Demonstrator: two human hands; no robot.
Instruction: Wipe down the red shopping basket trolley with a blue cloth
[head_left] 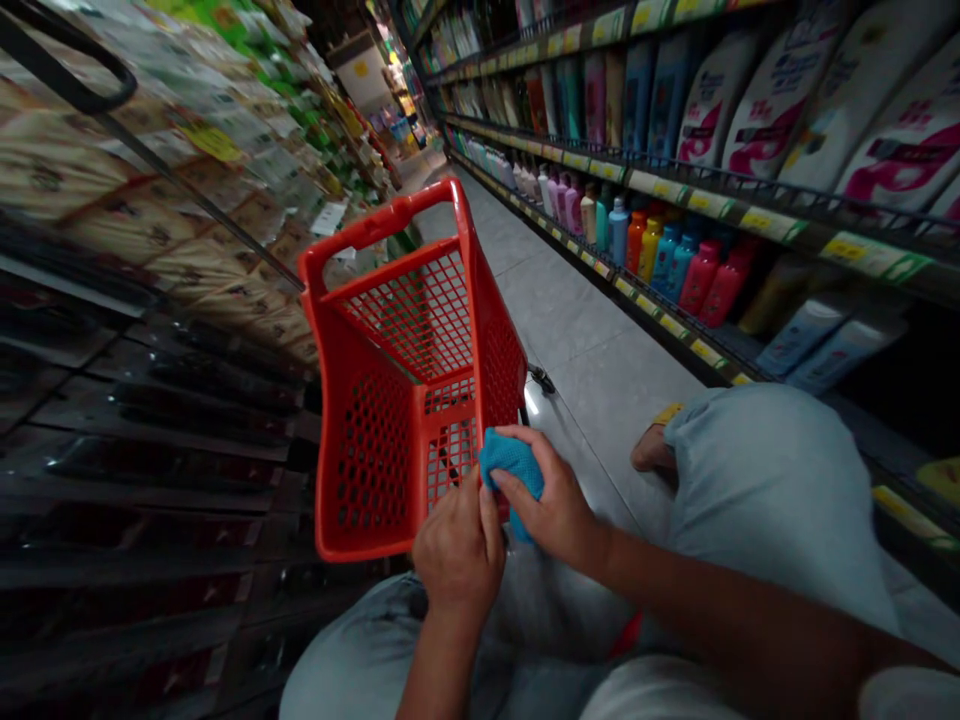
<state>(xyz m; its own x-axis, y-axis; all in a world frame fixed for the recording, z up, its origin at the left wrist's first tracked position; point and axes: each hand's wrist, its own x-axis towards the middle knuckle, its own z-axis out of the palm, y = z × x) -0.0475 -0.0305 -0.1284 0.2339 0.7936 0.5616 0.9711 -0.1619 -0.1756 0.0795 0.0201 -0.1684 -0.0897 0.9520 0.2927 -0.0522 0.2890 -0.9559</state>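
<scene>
Your L hand [457,545] is curled at the near R corner of the red basket [484,310]; can't tell if it grips the rim. Blue cloth [516,460] sits just R of it, bunched in the grasp of your R hand [559,500]. Surroundings, L to R: pkgd. goods [52,180] close by basket, gray floor [570,290], your R foot [649,452], shelves [712,205] w/ bottles [619,232]. Hands & cloth block view of that corner.

Left hand [459,548] curled, knuckles up, beside the bent-fingered right hand [556,500], forearms [690,590] bare
</scene>
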